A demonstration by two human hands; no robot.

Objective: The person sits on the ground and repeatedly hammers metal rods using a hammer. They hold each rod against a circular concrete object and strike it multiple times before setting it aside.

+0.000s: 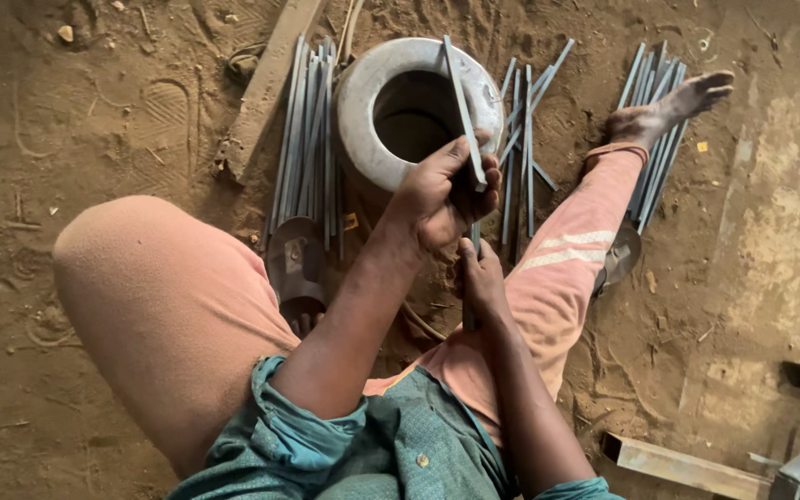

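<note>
Both hands grip one flat metal strip over a steel ring.
Left hand (437, 199) holds the strip (463, 106) high; right hand (481, 278) clasps it lower, across the ring (363, 93) on sandy ground (94, 120).

Dull grey metal strips (306, 139) lie on rough sandy ground (94, 120) beside a smooth matt metal ring (360, 93).
</note>
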